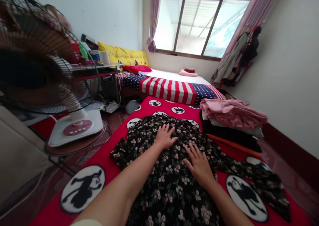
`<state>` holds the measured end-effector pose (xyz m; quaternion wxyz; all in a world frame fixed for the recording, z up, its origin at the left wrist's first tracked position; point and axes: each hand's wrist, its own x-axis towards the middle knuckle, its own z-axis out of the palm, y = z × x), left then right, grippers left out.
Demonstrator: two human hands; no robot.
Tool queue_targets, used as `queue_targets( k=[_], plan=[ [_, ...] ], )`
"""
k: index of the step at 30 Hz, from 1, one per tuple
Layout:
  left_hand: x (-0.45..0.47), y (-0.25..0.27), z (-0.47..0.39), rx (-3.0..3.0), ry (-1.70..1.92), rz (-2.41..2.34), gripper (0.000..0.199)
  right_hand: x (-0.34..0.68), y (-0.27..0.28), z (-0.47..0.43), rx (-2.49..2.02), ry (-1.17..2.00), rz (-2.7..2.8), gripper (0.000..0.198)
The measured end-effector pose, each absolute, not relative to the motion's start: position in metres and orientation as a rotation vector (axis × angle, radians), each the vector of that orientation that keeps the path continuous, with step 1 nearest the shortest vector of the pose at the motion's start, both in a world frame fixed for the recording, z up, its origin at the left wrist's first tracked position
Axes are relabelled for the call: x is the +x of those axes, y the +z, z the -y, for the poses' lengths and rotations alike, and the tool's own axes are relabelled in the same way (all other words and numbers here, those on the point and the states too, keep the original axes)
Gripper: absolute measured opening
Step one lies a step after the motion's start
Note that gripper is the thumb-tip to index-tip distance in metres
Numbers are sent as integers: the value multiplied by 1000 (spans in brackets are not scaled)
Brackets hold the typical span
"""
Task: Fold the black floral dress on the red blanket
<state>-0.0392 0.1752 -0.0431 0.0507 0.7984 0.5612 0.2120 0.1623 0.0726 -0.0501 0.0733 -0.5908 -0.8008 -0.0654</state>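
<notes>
A black dress with a small floral print [171, 176] lies spread on a red cloth with white circles and black monkey figures [117, 163]. Its right sleeve stretches out to the right, while the left sleeve shows only a short part beside the body. Flat on the upper middle of the dress rests my left hand [164, 137], fingers spread. My right hand [198, 163] also lies flat on the fabric, lower and to the right, with its fingers apart. Neither hand grips the cloth. The bottom of the dress runs out of view.
A stack of folded clothes [231, 123], pink on top, stands at the right edge of the red cloth. On the left a fan [77, 126] sits on a round stool [99, 138]. Behind is a bed with a striped, starred cover [166, 89], below a window.
</notes>
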Motion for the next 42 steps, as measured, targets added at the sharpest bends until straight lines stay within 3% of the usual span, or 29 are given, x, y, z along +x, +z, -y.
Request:
queue_targets(
  k=[7, 10, 12, 16, 21, 32, 36, 42],
  plan=[
    [-71, -33, -139, 2527, 548, -1502, 51, 163, -56, -77, -1716, -294, 2364, 56],
    [-113, -20, -116, 2536, 543, -1424, 35, 163, -56, -75, -1722, -307, 2344, 55],
    [-148, -10, -101, 2476, 622, -1520, 27, 162, -56, -74, -1729, -312, 2338, 55],
    [-213, 2, -80, 2146, 852, -2036, 35, 161, -55, -73, -1735, -309, 2329, 55],
    [-240, -5, -65, 1870, 738, -2202, 10, 161, -55, -74, -1730, -279, 2321, 54],
    [-189, 0, -65, 1385, 860, -1766, 56, 163, -56, -73, -1707, -221, 2305, 55],
    [-181, 1, -53, 1233, 868, -1657, 65, 163, -55, -73, -1709, -225, 2301, 55],
    [-179, -2, -41, 1208, 799, -1461, 29, 163, -55, -74, -1700, -223, 2298, 55]
  ],
)
